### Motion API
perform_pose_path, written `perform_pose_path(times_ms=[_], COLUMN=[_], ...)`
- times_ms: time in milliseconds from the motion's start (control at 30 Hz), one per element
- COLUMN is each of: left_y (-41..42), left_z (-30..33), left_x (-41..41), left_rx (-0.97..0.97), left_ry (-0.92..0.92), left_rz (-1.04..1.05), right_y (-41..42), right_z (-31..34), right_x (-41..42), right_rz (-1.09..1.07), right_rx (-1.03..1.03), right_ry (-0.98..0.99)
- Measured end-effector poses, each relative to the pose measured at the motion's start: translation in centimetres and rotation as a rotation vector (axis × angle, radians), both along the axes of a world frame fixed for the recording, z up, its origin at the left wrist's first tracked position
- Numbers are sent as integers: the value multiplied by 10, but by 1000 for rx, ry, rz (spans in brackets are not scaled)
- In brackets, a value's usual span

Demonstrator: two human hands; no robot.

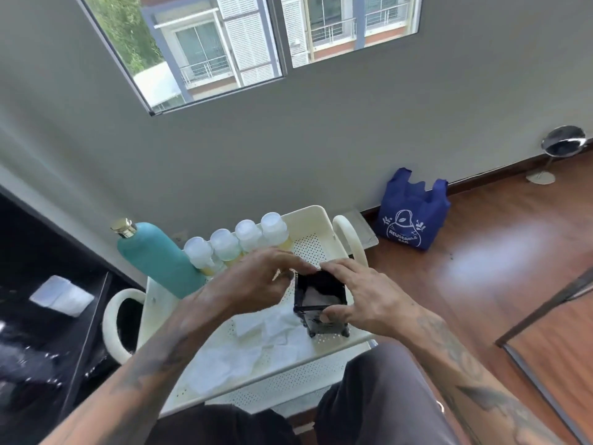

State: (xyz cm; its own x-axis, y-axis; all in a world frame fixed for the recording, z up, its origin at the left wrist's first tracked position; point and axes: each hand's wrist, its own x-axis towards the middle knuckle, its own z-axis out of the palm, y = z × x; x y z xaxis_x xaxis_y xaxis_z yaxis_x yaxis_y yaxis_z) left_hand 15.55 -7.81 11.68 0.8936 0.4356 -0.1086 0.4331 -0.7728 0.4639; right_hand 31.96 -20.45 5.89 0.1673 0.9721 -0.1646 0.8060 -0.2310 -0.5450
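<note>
A small black square box [321, 303] with little feet stands on the cream perforated cart tray [321, 232], with something white inside it. My right hand [359, 293] grips the box from the right, thumb on its near side and fingers over its far rim. My left hand [253, 284] reaches over from the left, its fingertips at the box's far top edge. White tissues [256, 345] lie crumpled on the tray in front of the box.
A teal bottle [157, 258] with a gold cap and several clear-capped bottles [250, 236] line the tray's far side. A blue reusable bag [414, 213] sits on the wooden floor by the wall, a standing mirror [561, 146] farther right. Dark furniture stands at left.
</note>
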Motion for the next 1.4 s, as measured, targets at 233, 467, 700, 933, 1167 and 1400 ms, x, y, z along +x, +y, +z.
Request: perform_pose_path(times_ms=[233, 467, 700, 933, 1167, 1400], left_y=[8, 9, 10, 7, 7, 7], left_z=[-95, -149, -162, -165, -164, -163], left_x=[-149, -173, -172, -170, -170, -169], left_rx=[-237, -379, -409, -435, -429, -435], left_ry=[229, 109, 11, -43, -28, -33], left_rz=[485, 655, 715, 739, 744, 757], right_y=[1, 9, 71, 77, 79, 80], right_z=[9, 32, -11, -62, -73, -78], right_x=[-1, -69, -139, -130, -128, -123], right_rz=[-3, -14, 141, 120, 82, -21], right_rx=[-55, 422, -253, -262, -123, -62], right_ry=[-29, -104, -408, -497, -465, -354])
